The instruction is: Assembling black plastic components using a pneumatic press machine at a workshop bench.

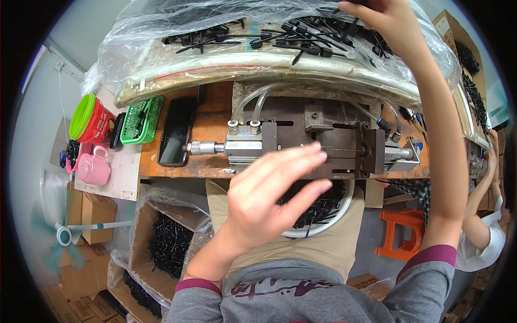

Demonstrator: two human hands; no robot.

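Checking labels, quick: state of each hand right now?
Left hand: open, nothing visible in its grip, by the metal fixture.
Right hand: cannot be told, cut off by the frame edge.

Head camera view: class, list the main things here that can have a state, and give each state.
Left hand: open, fingers extended
Right hand: raised, grip unclear
Black parts: loose, heaped
Clear plastic sheet: crumpled
Phone: lying flat, screen dark
Green basket: open, holding black parts
Plastic-lined carton: open, holding black parts
White basin: partly hidden, holding black parts
Fan: blades blurred, probably spinning
Orange stool: unoccupied
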